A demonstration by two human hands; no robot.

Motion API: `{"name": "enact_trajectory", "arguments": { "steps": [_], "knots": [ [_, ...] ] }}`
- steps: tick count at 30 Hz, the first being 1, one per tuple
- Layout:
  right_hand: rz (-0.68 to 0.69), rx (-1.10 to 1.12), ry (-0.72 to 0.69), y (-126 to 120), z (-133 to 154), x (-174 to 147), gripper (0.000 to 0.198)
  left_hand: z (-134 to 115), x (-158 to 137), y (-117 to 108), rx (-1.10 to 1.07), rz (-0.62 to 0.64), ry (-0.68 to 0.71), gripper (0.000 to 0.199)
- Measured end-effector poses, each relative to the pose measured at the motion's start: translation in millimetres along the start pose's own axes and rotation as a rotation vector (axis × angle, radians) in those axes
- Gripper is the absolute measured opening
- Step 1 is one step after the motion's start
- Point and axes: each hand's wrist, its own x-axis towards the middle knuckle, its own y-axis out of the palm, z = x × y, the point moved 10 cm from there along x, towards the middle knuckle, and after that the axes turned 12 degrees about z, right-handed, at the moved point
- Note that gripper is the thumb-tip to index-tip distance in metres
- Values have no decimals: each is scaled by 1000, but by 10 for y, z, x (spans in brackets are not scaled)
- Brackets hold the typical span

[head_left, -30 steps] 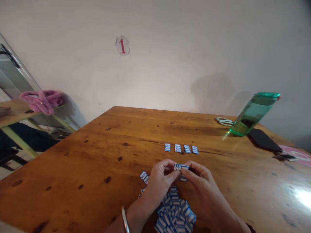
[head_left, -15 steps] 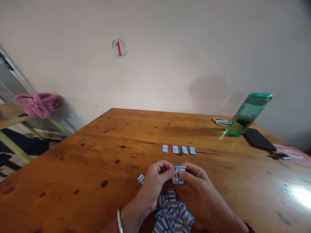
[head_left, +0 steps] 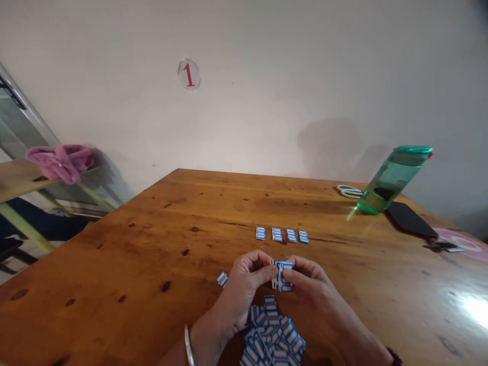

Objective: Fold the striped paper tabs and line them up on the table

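Note:
Several small blue-and-white cards [head_left: 282, 282] are pinched between my two hands, partly overlapping each other. My left hand [head_left: 249, 282] grips their left edge with thumb and fingers. On their right edge my right hand [head_left: 310, 282] presses a thumb over the front card. Below my hands lies a loose pile of similar blue-and-white pieces [head_left: 274, 338]. Another small piece [head_left: 221, 278] rests just left of my left hand, partly hidden by it. Beyond my hands a row of several small blue-and-white stacks or pieces [head_left: 276, 234] lies on the wooden table [head_left: 133, 264].
At the back right a green bottle [head_left: 396, 178] stands near a white cable [head_left: 348, 191]. A dark flat phone-like object [head_left: 412, 219], keys [head_left: 438, 245] and a pink round mat [head_left: 467, 241] lie to the right. A pink cloth [head_left: 63, 161] sits on a side table.
The whole view has shifted slightly. Both hands still hold the cards in nearly the same place; the cards' overlap differs a little between the fingers.

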Motion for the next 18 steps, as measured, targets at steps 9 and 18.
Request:
{"name": "enact_trajectory", "arguments": {
  "steps": [9,18],
  "knots": [
    [-17,-85,-1,24,92,-2,15,-103,-22,5,158,-10,43,21],
    [-153,-375,-7,-75,207,-9,28,-200,-1,-26,440,-26,101,14]
  ]
}}
